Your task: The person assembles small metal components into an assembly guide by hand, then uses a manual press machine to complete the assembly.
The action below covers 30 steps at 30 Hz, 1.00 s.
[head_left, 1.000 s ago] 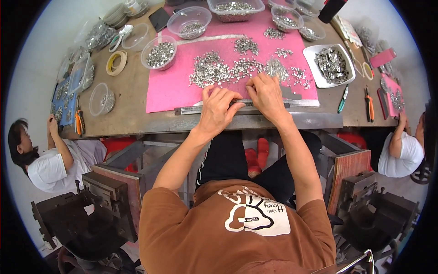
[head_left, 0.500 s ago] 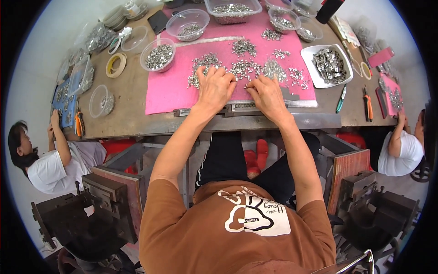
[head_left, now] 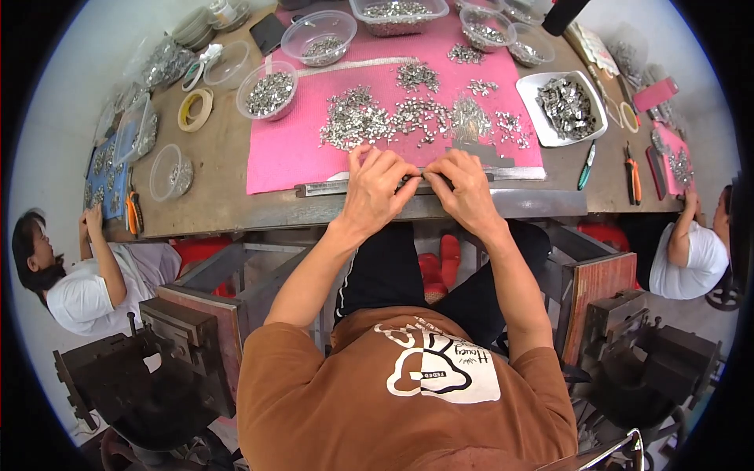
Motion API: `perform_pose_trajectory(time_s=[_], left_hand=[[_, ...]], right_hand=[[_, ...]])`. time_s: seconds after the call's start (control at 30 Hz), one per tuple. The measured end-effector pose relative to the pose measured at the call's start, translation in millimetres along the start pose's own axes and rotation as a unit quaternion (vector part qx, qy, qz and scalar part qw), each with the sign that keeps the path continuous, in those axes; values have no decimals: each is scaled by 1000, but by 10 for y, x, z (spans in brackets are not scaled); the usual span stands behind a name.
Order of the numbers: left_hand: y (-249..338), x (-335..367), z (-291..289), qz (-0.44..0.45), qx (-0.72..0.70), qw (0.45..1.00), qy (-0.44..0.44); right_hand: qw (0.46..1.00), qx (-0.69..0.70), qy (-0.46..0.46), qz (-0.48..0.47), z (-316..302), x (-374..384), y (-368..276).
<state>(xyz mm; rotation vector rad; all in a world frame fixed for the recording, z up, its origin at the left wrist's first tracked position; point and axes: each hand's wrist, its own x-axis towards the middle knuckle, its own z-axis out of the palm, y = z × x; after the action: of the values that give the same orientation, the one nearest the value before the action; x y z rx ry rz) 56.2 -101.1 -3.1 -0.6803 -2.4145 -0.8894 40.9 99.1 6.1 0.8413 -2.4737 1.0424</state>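
Note:
My left hand (head_left: 378, 187) and my right hand (head_left: 465, 185) meet over a narrow metal bar (head_left: 323, 189) at the near edge of a pink mat (head_left: 271, 161). The fingers and thumb of each are pinched together, their tips almost touching. What they hold is too small and too covered to make out. Just beyond the left fingers lies a heap of small shiny metal pieces (head_left: 353, 119). A pile of thin silvery pins (head_left: 470, 119) and a flat grey plate (head_left: 488, 156) lie beyond the right hand.
Clear bowls of metal pieces (head_left: 269, 93) line the mat's far side. A white dish of metal parts (head_left: 525, 93) stands right, near a teal-handled tool (head_left: 587, 165) and orange-handled pliers (head_left: 633, 177). Tape (head_left: 195, 110) lies left. People work at both sides.
Both hands have drawn back toward me from the piles to the metal bar. My fingertips have come together there, uncovering more of the heap on the left.

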Motion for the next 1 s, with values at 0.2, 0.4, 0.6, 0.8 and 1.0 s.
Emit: perform_pose_trajectory(time_s=[0.2,0.4,0.6,0.8,1.0], left_hand=[[-5,-1,9,-18,-10,1000,-7],[-309,291,91,-16,70,997,24],[-442,359,80,-18,115,988,-101],[-367,164,-65,-8,65,989,-133],[-311,185,-144,-75,8,994,-76]], right_hand=[[1000,-4,-14,0,-11,47,47],[999,-43,-5,-18,138,365,261],[997,-69,-28,-29,196,398,280],[999,10,-34,-1,-65,77,76],[1000,-10,-11,-10,-48,-27,20]])
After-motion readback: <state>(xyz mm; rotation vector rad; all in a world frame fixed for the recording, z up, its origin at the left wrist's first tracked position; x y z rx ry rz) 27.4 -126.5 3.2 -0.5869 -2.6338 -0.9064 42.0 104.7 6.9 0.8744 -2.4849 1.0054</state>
